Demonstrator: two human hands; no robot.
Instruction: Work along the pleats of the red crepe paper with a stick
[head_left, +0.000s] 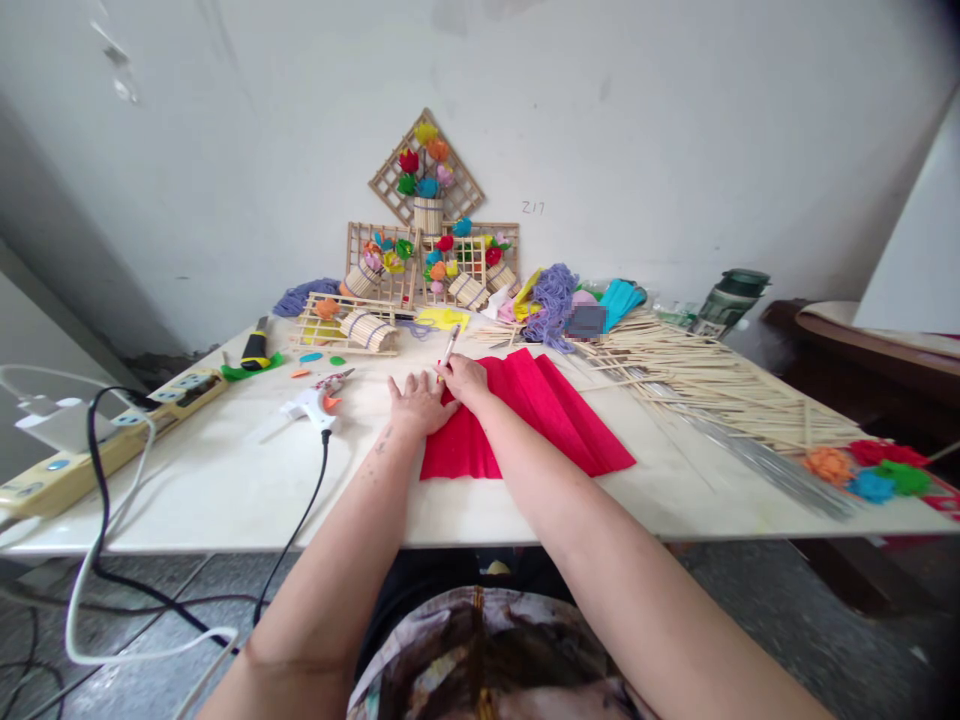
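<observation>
Red pleated paper [555, 415] lies spread on the white table in front of me. My left hand [420, 402] rests with its fingers apart at the paper's left edge, the thumb pointing toward my right hand. A slim pen [451, 345] stands tilted in my right hand [463, 380], whose fingers are wrapped round it near the paper's upper left corner. The pen's tip is hidden by my fingers. To the left of my hands lies a white glue gun [313, 404] with a black cord.
A power strip [112, 450] with cables runs along the left, near a yellow-black cutter [256, 350]. Lattice frames with paper flowers [426, 170] lean on the wall. Wooden sticks [720, 370], purple yarn [555, 300] and a bottle [731, 300] are right and behind.
</observation>
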